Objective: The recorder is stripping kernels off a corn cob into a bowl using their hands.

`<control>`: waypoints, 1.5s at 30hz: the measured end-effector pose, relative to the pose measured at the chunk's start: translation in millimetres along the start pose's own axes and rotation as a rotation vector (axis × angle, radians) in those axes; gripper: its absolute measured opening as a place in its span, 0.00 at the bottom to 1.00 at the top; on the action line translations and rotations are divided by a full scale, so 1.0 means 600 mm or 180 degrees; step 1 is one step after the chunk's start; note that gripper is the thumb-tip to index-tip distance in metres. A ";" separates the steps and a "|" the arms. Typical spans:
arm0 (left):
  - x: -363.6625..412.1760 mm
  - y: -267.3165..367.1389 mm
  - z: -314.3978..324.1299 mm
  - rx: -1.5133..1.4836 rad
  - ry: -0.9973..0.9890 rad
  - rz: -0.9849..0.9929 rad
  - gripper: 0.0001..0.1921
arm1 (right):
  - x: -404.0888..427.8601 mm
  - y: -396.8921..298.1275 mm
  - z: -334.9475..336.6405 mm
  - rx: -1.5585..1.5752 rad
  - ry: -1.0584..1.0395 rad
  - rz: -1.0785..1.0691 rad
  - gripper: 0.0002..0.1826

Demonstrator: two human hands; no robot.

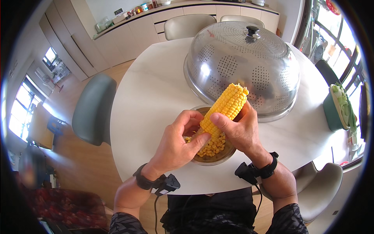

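Observation:
A yellow corn cob is held tilted over a metal bowl, its far end pointing up and to the right. My right hand grips the cob around its middle, thumb along the near side. At the lower end, my left hand has its thumb against the cob and its fingers curled on the other side. Loose corn kernels lie heaped in the bowl beneath. My hands and the cob hide part of the bowl's rim and inside.
Just behind the bowl, a large perforated metal dome cover with a black knob stands on the white table. A green container of leafy vegetables is at the right edge. Chairs surround the table. Cables hang from devices strapped to both wrists.

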State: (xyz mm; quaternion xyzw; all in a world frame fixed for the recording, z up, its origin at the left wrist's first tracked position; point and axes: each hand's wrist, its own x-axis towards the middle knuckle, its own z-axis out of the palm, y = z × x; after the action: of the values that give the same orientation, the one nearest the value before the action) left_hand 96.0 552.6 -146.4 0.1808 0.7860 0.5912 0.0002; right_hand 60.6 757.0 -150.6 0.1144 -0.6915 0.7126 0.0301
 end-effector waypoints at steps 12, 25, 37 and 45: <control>-0.001 0.008 0.003 0.0008 -0.0045 0.0002 0.24 | 0.000 0.000 -0.006 0.0047 -0.0019 0.0038 0.35; 0.002 0.017 0.005 0.0161 -0.0009 -0.0238 0.21 | -0.004 -0.001 -0.010 0.0019 -0.0195 -0.0058 0.37; 0.005 -0.004 -0.004 -0.0780 -0.0057 -0.0407 0.17 | -0.001 0.008 -0.011 0.0109 -0.0020 -0.0124 0.35; 0.008 -0.008 -0.007 -0.0972 -0.0288 -0.0504 0.23 | -0.003 -0.001 -0.013 0.0007 -0.0137 -0.0103 0.36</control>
State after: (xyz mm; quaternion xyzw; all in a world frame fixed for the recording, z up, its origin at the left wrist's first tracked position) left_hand 89.1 549.2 -148.3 0.1425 0.6980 0.6931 0.1096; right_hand 61.8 765.0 -150.8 0.1409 -0.6893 0.7101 0.0267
